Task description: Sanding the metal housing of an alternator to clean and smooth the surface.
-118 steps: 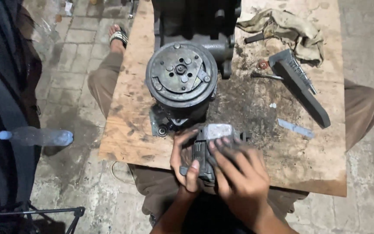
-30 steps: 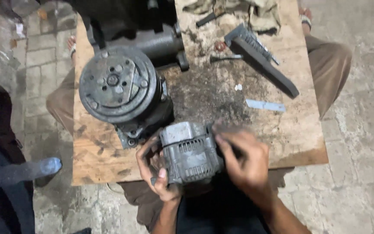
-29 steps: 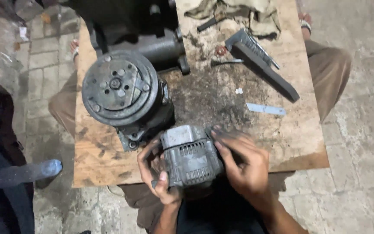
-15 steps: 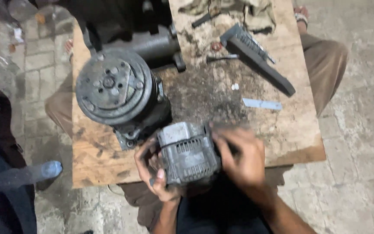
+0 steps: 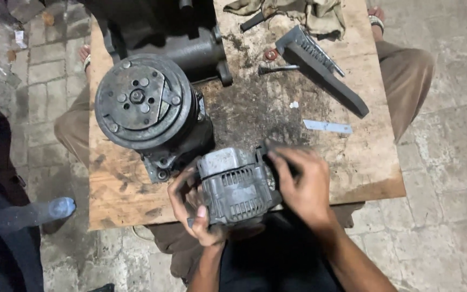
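I hold a grey finned alternator housing (image 5: pixel 235 186) over the near edge of a stained wooden board (image 5: pixel 347 162). My left hand (image 5: pixel 189 208) grips its left and lower side, thumb on the front. My right hand (image 5: pixel 301 184) clasps its right side with fingers curled over the top edge. Just behind it on the board stands a dark round compressor with a pulley face (image 5: pixel 142 103).
A long dark ribbed metal part (image 5: pixel 322 65), a bolt (image 5: pixel 277 68), a small metal strip (image 5: pixel 328 127) and a dirty rag (image 5: pixel 304 11) lie on the board's far right. A plastic bottle (image 5: pixel 25 213) lies on the paved floor at left. Knees flank the board.
The alternator housing has been lifted and turned in my hands since the earliest frame. My right hand shifted to its right side. The view wobbles slightly.
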